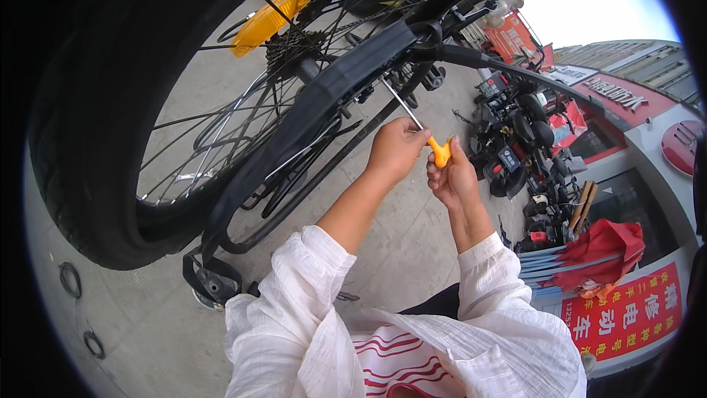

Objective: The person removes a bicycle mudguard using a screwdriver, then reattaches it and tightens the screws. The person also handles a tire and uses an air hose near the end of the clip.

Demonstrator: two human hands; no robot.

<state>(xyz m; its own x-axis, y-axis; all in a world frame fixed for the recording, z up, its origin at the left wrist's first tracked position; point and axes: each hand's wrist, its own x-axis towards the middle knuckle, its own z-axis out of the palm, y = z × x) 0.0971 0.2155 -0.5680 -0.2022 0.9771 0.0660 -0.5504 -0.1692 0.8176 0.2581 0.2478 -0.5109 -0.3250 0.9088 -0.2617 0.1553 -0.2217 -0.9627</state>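
A hand tool [440, 152] with a yellow-orange, flared T-like handle and a thin metal shaft is between my hands. My left hand [396, 149] is closed, its fingers pinching the shaft just above the handle. The handle itself is gripped by the thumb and fingers of my right hand [452, 180]. The shaft slants up and left to small black parts beside the black frame tube [317, 96] of a bicycle; exactly what its tip meets is too small to tell. Beside the frame is the spoked wheel [81, 199], with a yellow reflector [272, 21] on the spokes and a dark sprocket cluster [294, 55].
The bicycle's big tyre fills the left side. A black bracket [212, 280] hangs below the frame. Several parked scooters [508, 140] stand to the right, near a folded red umbrella [600, 254] and a red sign [626, 313]. Black loops [71, 280] lie on the pavement.
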